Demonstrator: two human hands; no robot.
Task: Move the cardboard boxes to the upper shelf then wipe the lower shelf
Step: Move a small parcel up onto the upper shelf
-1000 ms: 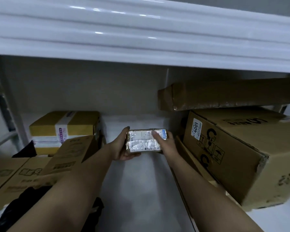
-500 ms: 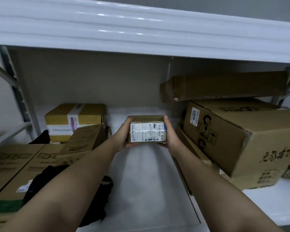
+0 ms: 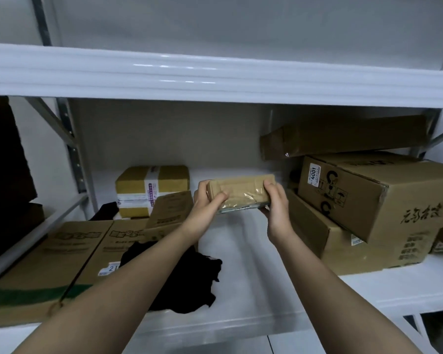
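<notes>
A small taped cardboard box [image 3: 241, 192] is held in the air above the middle of the lower shelf [image 3: 253, 290]. My left hand [image 3: 206, 208] grips its left end and my right hand [image 3: 276, 205] grips its right end. The box's plain brown side faces me, with clear tape across it. The white upper shelf [image 3: 215, 75] runs across the view above the box, and what I see of its top looks bare. A black cloth [image 3: 184, 279] lies on the lower shelf, partly under my left forearm.
On the left stand a yellow taped box [image 3: 151, 190], a smaller tilted box [image 3: 172, 210] and flat cartons [image 3: 62, 264]. On the right, large boxes [image 3: 379, 195] are stacked with a long flat one [image 3: 343, 136] on top. Metal uprights [image 3: 69, 146] frame the left side.
The small box has been lifted off the shelf and turned so its labelled face no longer shows. My head has risen, bringing the upper shelf's top into view.
</notes>
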